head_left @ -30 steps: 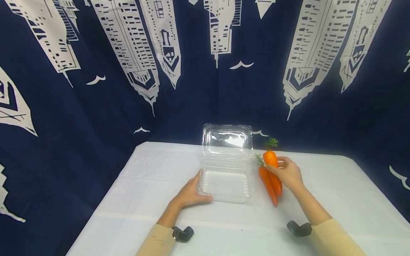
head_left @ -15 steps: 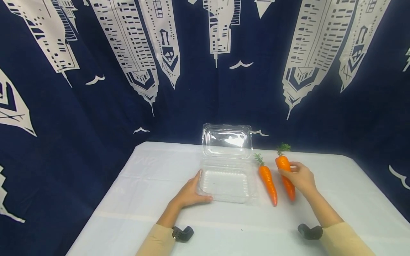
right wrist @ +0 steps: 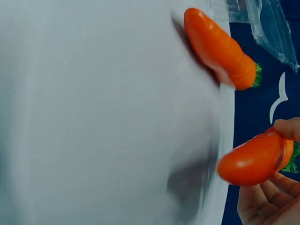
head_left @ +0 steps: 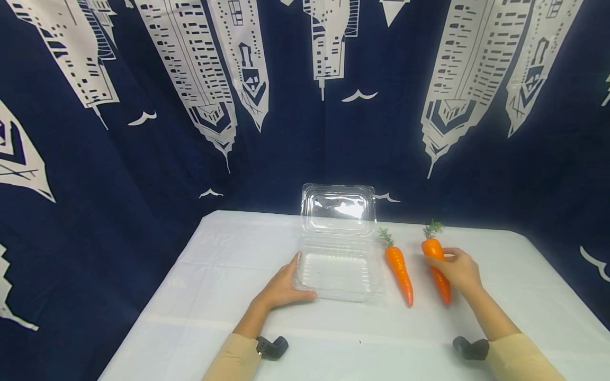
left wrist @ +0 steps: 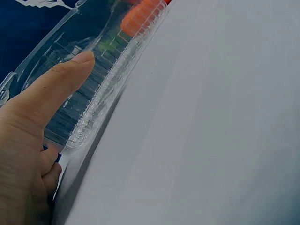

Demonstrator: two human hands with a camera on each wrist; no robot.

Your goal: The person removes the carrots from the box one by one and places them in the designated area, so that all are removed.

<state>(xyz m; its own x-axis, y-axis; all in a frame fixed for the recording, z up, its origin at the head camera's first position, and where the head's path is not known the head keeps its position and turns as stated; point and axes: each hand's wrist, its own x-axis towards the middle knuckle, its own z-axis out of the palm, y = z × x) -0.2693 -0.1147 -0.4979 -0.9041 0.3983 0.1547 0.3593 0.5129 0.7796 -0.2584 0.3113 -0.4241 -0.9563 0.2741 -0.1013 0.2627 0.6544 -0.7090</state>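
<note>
A clear plastic clamshell container (head_left: pixel 335 272) lies on the table with its lid (head_left: pixel 339 209) raised at the back. My left hand (head_left: pixel 286 288) grips its left front corner; in the left wrist view the thumb (left wrist: pixel 70 77) lies along the front wall and the other fingers are partly hidden. An orange carrot (head_left: pixel 399 275) with a green top lies just right of the container. Farther right, my right hand (head_left: pixel 459 270) pinches another carrot (head_left: pixel 433 250) between thumb and fingers. The right wrist view shows this held carrot (right wrist: pixel 251 161) close up, tip toward the camera.
A white-covered table (head_left: pixel 190 317) carries everything. Behind it hangs a dark blue cloth (head_left: pixel 295 148) printed with white buildings. Dark wrist devices sit on both forearms, the left one (head_left: pixel 272 348) and the right one (head_left: pixel 471 348). A tiny dark speck (head_left: pixel 359 342) lies near the front.
My right hand has carried its carrot rightward and slightly nearer, away from the other carrot. The second carrot lies still beside the container. My left hand has not moved.
</note>
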